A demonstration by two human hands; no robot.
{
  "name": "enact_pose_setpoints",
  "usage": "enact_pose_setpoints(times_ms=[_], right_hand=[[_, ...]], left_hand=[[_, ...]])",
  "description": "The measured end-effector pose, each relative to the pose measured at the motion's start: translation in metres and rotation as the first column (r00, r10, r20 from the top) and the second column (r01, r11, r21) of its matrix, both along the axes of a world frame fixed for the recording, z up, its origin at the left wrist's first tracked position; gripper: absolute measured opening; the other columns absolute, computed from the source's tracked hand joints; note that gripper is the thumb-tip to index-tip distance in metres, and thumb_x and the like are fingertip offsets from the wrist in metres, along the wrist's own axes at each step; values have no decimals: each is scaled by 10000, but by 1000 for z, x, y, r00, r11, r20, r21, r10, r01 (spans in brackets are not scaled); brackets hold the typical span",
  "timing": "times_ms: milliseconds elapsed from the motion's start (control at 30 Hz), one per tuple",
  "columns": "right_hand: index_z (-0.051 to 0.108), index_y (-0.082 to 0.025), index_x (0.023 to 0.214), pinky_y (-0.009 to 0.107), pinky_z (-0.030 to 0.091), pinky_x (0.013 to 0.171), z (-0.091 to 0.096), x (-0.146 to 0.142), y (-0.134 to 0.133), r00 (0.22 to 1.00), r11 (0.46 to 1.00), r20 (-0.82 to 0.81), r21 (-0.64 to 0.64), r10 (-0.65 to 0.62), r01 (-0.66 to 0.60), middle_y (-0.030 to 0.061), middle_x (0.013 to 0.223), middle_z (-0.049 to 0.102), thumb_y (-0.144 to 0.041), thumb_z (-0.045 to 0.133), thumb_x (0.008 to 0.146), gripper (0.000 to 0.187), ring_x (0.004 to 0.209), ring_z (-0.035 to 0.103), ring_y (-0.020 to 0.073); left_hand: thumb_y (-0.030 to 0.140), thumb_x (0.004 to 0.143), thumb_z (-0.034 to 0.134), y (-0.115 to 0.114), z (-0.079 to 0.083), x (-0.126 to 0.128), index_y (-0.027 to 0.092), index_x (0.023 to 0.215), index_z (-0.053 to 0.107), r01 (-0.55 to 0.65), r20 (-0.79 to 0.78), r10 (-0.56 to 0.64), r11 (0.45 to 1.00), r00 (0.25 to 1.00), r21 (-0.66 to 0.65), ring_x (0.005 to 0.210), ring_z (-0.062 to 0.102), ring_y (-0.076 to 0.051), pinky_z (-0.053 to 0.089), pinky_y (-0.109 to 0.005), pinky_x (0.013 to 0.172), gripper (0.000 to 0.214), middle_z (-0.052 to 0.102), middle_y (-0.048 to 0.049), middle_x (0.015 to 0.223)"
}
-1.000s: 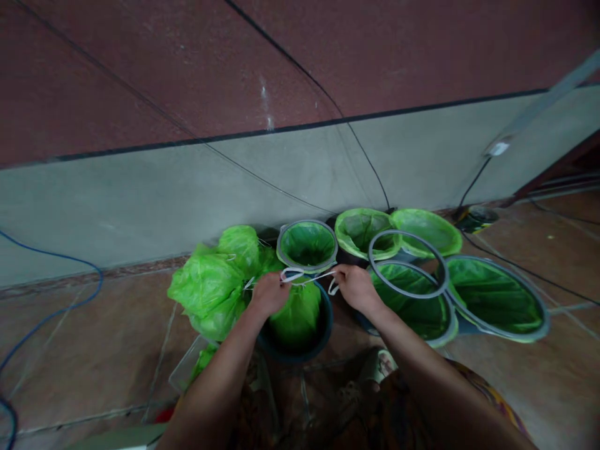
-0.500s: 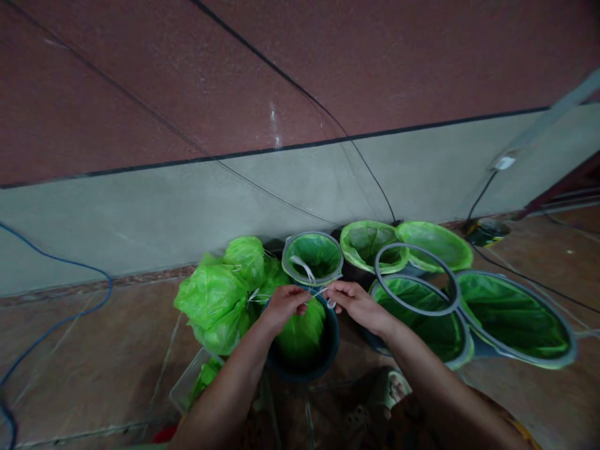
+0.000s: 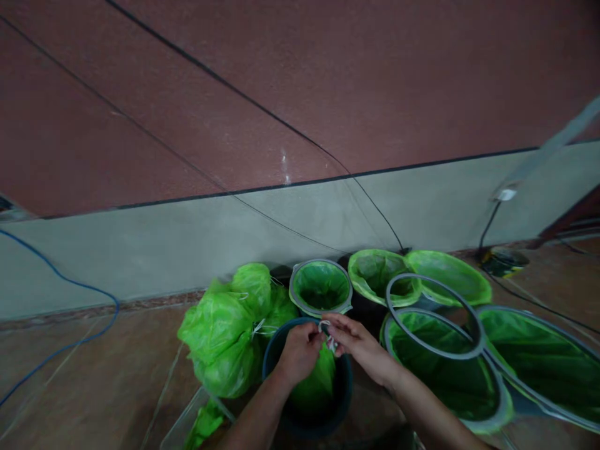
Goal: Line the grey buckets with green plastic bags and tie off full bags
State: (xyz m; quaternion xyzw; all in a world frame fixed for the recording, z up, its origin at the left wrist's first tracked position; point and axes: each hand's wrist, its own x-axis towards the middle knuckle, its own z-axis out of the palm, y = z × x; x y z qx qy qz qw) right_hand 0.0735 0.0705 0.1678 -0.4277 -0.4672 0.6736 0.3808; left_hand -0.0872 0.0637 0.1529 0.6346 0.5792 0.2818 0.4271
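Both of my hands meet over a dark blue bucket [image 3: 344, 400] that has a green bag [image 3: 312, 387] inside it. My left hand [image 3: 300, 353] is closed in a pinch on white string [image 3: 330, 342] at the bag's gathered top. From the other side, my right hand [image 3: 354, 340] pinches the same string, which forms a small loop between the fingers. Exactly how the string is wound is too small to make out. Left of the bucket, several filled green bags [image 3: 220, 340] tied with white string lie heaped together.
Behind the bucket stands a bin with a grey rim [image 3: 321, 262] and green liner. More lined bins [image 3: 447, 275] stand to the right, a loose grey ring [image 3: 390, 306] resting over them. A clear box [image 3: 180, 425] holds green material. A blue cable [image 3: 100, 290] runs along the left; a can [image 3: 504, 261] sits by the wall.
My hands have come closer together and down to the bag's top, the string drawn into a small loop. The view has tilted up, so everything sits lower.
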Motion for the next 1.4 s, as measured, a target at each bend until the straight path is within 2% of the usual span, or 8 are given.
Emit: enact_pose_setpoints(times_ms=[167,333,433,600,767,967,1233,1400], right_hand=[[684,-171,991,238,386,521,-12,0,8,973,965,17,-127,-230,230,60,874,666,-510,654,705,444,644,535,131],[695,-173,962,250,364,501,-30,6,11,917,925,192,-83,-351,371,77,967,696,-385,588,683,366,610,510,131],[693,-180,982,260,380,526,-33,4,6,931,949,181,53,-316,312,60,955,701,-296,580,669,353,592,496,122],[675,-221,1042,251,414,596,-24,-14,-5,999,975,33,220,-41,33,3,844,685,-197,597,714,339,664,541,126],[669,-215,950,253,437,629,-19,-23,-5,994,980,-111,198,-10,32,0,836,685,-280,677,752,208,656,556,112],[620,-199,998,244,410,588,-19,-22,-5,990,992,-139,116,-26,42,-15,717,654,-309,723,710,325,638,565,123],[602,-214,1080,259,428,631,-19,-23,-6,932,881,303,471,-198,34,-11,743,638,-218,542,822,264,651,573,133],[658,-202,955,300,449,805,-16,-23,-12,860,800,441,597,-258,-66,55,946,662,-173,452,849,233,879,617,175]], left_hand=[[305,842,473,1,6,0,181,633,534,-61,18,61,998,998,12,530,462,-96,332,-216,541,251,482,46,546],[325,844,479,3,11,-5,182,622,513,-101,43,99,994,994,41,531,463,-97,332,-219,543,265,487,43,537],[322,839,486,3,13,-6,179,640,533,-107,65,104,993,992,46,532,470,-99,338,-220,540,250,504,38,549],[316,844,487,0,20,-3,173,735,611,-70,128,64,997,990,45,541,489,-99,366,-213,536,219,540,30,589],[360,854,501,0,23,-3,165,724,620,-37,247,39,999,968,-14,512,500,-88,389,-200,510,262,581,19,598],[391,830,544,3,22,-3,160,693,644,-111,269,132,990,954,-90,410,436,-67,336,-183,423,287,517,46,478],[305,769,585,8,24,5,148,649,607,-308,360,418,894,834,-326,331,400,-50,278,-178,365,199,537,40,456],[312,778,563,6,21,5,148,683,586,-296,368,440,874,819,-386,351,414,-50,307,-178,389,191,535,40,484]])
